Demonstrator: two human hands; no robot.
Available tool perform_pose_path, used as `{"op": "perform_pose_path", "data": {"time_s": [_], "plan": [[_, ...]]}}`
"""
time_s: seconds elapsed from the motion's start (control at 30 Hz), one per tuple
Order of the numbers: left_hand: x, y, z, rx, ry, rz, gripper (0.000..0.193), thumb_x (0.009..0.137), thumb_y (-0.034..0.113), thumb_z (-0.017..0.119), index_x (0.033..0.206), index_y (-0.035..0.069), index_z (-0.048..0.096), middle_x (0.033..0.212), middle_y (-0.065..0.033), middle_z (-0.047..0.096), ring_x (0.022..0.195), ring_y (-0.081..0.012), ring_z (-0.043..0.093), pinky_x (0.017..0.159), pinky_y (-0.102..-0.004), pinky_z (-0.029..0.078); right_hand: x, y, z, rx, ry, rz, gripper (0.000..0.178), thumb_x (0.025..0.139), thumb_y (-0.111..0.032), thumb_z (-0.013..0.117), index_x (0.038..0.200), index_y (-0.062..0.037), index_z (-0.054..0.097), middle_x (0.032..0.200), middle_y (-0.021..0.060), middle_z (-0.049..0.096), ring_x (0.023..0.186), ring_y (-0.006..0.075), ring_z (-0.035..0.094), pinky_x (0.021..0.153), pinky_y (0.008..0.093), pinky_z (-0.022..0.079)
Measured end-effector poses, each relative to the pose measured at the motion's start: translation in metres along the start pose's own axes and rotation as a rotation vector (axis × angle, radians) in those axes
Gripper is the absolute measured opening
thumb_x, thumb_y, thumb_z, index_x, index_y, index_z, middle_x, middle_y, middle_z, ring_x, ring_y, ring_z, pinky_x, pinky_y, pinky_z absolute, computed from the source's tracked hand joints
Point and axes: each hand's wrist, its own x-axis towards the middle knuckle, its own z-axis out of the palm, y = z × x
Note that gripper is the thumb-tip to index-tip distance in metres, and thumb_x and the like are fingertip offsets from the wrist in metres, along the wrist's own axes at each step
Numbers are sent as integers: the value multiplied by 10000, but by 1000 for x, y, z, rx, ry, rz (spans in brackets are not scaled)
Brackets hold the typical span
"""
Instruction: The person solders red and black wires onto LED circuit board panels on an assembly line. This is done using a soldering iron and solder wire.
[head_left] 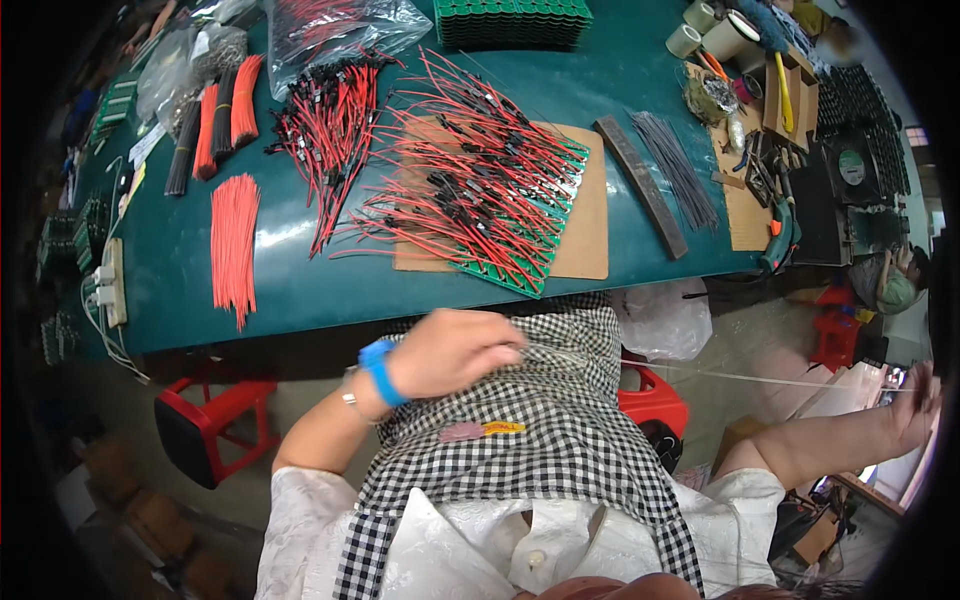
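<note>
A thin pale strand [750, 377], wire or cord, is stretched taut across my lap, low in front of the table. Its left end runs to my left hand [455, 350], which is closed in a pinch and wears a blue wristband. Far out to the right, my arm is extended and my right hand [912, 412] is at the strand's other end, closed on it, though somewhat blurred. Nearest on the table lies a green circuit board panel [500, 278] on a brown board [590, 220]. Red and black wires [490, 150] spread over the panel.
Red wires [236, 245], a pile of red-black leads [330, 140] and tied bundles [232, 100] lie at left. Stacked green boards [512, 22] stand at the back. A dark bar [640, 185], grey strips [678, 165] and tools lie right. Red stools [215, 430] flank me.
</note>
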Motion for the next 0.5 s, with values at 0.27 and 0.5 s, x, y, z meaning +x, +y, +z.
{"op": "perform_pose_path", "data": {"time_s": [0.27,0.5], "plan": [[-42,78,-49,32,110,136,93,848,90,713,933,67,742,747,-93,666,628,-286,653,590,-356,544,-74,-38,-205,-687,568,-169,143,944,-14,527,1077,-7,581,664,-12,402,570,107,427,565,259,426],[32,29,20,452,-113,232,193,787,182,757,943,79,709,943,-36,690,925,-219,649,813,-362,530,-203,190,-90,-2200,-502,681,344,885,-118,699,1188,43,669,1011,168,727,979,259,705,839,342,546]]}}
